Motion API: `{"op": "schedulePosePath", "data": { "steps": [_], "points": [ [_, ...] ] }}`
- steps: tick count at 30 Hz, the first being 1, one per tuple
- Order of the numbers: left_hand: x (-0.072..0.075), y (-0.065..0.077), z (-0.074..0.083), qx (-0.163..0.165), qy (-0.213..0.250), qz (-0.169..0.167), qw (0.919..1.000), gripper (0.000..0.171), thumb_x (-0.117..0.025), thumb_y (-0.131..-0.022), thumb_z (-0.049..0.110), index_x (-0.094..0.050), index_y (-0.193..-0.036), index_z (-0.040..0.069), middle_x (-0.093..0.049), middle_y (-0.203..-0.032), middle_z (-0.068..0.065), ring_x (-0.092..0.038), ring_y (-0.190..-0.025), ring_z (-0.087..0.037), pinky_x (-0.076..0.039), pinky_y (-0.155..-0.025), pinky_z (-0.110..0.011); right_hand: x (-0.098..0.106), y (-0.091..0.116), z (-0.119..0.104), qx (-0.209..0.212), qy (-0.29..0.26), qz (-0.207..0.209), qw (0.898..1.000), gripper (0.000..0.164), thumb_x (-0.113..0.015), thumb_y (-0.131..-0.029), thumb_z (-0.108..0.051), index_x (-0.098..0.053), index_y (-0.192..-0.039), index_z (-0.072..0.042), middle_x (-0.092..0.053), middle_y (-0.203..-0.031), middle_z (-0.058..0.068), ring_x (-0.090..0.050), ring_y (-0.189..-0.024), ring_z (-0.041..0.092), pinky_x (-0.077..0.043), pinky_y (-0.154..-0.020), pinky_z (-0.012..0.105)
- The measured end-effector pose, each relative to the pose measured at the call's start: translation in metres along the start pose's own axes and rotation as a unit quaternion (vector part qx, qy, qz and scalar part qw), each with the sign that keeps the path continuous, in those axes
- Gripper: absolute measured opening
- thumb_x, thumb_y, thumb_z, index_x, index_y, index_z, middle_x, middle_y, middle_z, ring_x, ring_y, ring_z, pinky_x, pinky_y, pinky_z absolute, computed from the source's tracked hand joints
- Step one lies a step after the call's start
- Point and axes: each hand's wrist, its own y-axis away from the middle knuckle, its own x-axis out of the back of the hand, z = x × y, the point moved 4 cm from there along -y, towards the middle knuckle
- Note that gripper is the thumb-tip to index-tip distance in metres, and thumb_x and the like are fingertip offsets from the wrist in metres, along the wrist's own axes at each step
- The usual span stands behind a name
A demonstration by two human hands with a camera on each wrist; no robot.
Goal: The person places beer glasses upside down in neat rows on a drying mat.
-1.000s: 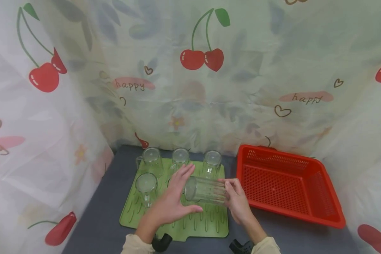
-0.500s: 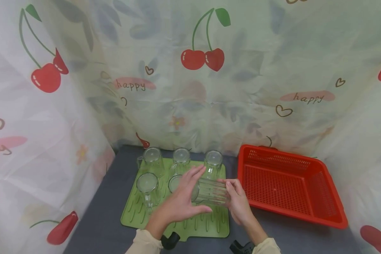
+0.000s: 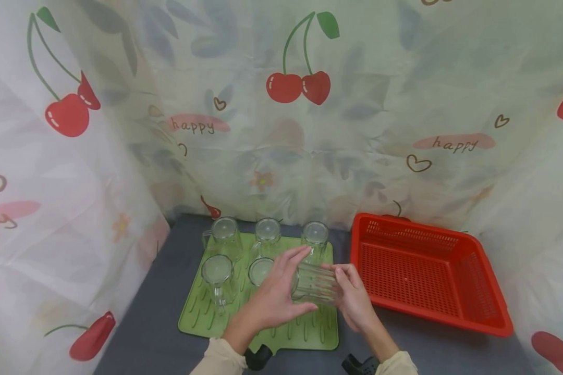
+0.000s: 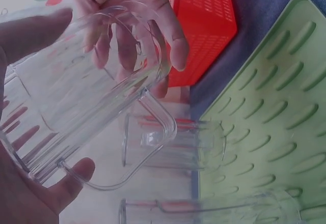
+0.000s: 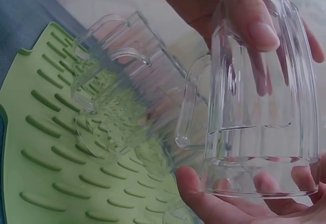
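Observation:
Both hands hold a clear glass mug (image 3: 316,280), tipped on its side above the right part of a green drying mat (image 3: 305,333). My right hand (image 3: 355,301) grips its rim end, fingertips spread around the edge in the right wrist view. My left hand (image 3: 274,297) is around the base end, its thumb (image 5: 262,33) on one side and fingers behind the glass. The mug's handle (image 4: 165,124) sticks out on the side towards the mat in the left wrist view. Several similar mugs stand upside down on the mat, among them a front-left mug (image 3: 218,273) and one partly hidden by my left hand.
A red plastic basket (image 3: 403,273) with perforated walls and nothing in it sits right of the mat. Three mugs line the mat's back edge, including a back-right mug (image 3: 315,237). A cherry-print curtain (image 3: 305,177) encloses the dark grey table (image 3: 141,317).
My left hand has moved right, further over the mug's base end. The held mug has shifted slightly right, and more of the front-middle mug shows behind my left hand.

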Motion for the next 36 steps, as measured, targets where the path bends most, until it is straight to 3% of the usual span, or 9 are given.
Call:
{"op": "schedulePosePath", "data": {
  "steps": [4, 7, 12, 20, 23, 27, 31, 34, 36],
  "points": [
    [-0.002, -0.001, 0.004, 0.007, -0.015, 0.005, 0.9998, 0.117, -0.092, -0.074, 0.037, -0.017, -0.163, 0.032, -0.037, -0.156, 0.001, -0.043, -0.139, -0.018, -0.051, -0.109, -0.045, 0.001, 0.002, 0.002, -0.009, 0.0, 0.002, 1.0, 0.039, -0.039, -0.111, -0.041, -0.038, -0.127, -0.005, -0.061, -0.136, -0.005, -0.067, -0.119, 0.029, -0.061, -0.088, 0.048],
    [-0.004, -0.001, 0.007, 0.012, -0.014, 0.013, 0.9998, 0.105, -0.091, -0.076, 0.037, -0.026, -0.16, 0.033, -0.043, -0.146, 0.001, -0.045, -0.134, -0.016, -0.052, -0.107, -0.043, 0.003, 0.003, 0.005, -0.016, 0.004, 0.004, 1.0, 0.039, -0.038, -0.111, -0.04, -0.038, -0.128, -0.005, -0.059, -0.137, 0.0, -0.069, -0.115, 0.024, -0.061, -0.086, 0.046],
    [-0.005, -0.002, 0.01, -0.016, 0.004, 0.045, 0.9988, 0.078, -0.092, -0.075, 0.032, -0.05, -0.14, 0.021, -0.048, -0.139, 0.003, -0.047, -0.131, -0.015, -0.05, -0.107, -0.04, 0.003, 0.004, 0.009, -0.022, 0.009, 0.003, 1.0, 0.038, -0.036, -0.112, -0.038, -0.039, -0.128, -0.004, -0.057, -0.135, 0.008, -0.07, -0.109, 0.02, -0.061, -0.084, 0.045],
    [-0.006, -0.004, 0.014, -0.051, 0.005, 0.072, 0.9961, 0.064, -0.094, -0.072, 0.028, -0.061, -0.126, 0.022, -0.051, -0.138, 0.005, -0.049, -0.132, -0.015, -0.051, -0.106, -0.038, 0.005, 0.004, 0.015, -0.03, 0.036, 0.011, 0.999, 0.031, -0.039, -0.112, -0.03, -0.045, -0.128, -0.004, -0.063, -0.119, 0.007, -0.07, -0.103, 0.016, -0.061, -0.082, 0.039],
    [-0.006, -0.005, 0.016, -0.064, -0.006, 0.081, 0.9947, 0.063, -0.094, -0.072, 0.029, -0.062, -0.126, 0.022, -0.052, -0.139, 0.004, -0.05, -0.132, -0.016, -0.052, -0.105, -0.038, 0.007, 0.004, 0.015, -0.026, 0.092, 0.023, 0.995, 0.029, -0.041, -0.112, -0.029, -0.051, -0.126, -0.006, -0.063, -0.108, 0.006, -0.066, -0.091, 0.013, -0.058, -0.076, 0.034],
    [-0.007, -0.007, 0.017, -0.075, -0.011, 0.081, 0.9938, 0.066, -0.095, -0.07, 0.03, -0.065, -0.127, 0.023, -0.054, -0.141, 0.005, -0.051, -0.134, -0.016, -0.052, -0.106, -0.039, 0.009, 0.004, 0.011, -0.009, 0.21, 0.032, 0.977, 0.022, -0.045, -0.11, -0.021, -0.061, -0.123, -0.013, -0.063, -0.103, 0.007, -0.059, -0.085, 0.013, -0.051, -0.071, 0.028],
    [-0.009, -0.01, 0.017, -0.075, -0.022, 0.07, 0.9945, 0.066, -0.095, -0.071, 0.031, -0.066, -0.13, 0.025, -0.054, -0.143, 0.007, -0.051, -0.134, -0.015, -0.051, -0.108, -0.039, 0.01, 0.005, 0.006, 0.02, 0.263, 0.019, 0.964, 0.024, -0.05, -0.107, -0.009, -0.063, -0.125, -0.015, -0.066, -0.127, 0.006, -0.064, -0.117, 0.022, -0.053, -0.091, 0.029],
    [-0.011, -0.012, 0.016, -0.072, -0.032, 0.066, 0.9947, 0.065, -0.094, -0.072, 0.033, -0.066, -0.13, 0.025, -0.054, -0.144, 0.007, -0.05, -0.134, -0.015, -0.051, -0.109, -0.04, 0.013, 0.007, 0.003, 0.037, 0.271, 0.007, 0.962, 0.028, -0.053, -0.104, -0.005, -0.062, -0.129, -0.014, -0.065, -0.136, 0.007, -0.058, -0.134, 0.03, -0.053, -0.105, 0.038],
    [-0.012, -0.014, 0.016, -0.075, -0.036, 0.065, 0.9944, 0.065, -0.094, -0.072, 0.035, -0.066, -0.13, 0.025, -0.054, -0.144, 0.007, -0.05, -0.134, -0.015, -0.051, -0.108, -0.04, 0.015, 0.008, 0.001, 0.047, 0.279, 0.004, 0.959, 0.03, -0.056, -0.103, -0.005, -0.061, -0.131, -0.014, -0.064, -0.138, 0.008, -0.057, -0.136, 0.033, -0.052, -0.108, 0.045]
  ]
}}
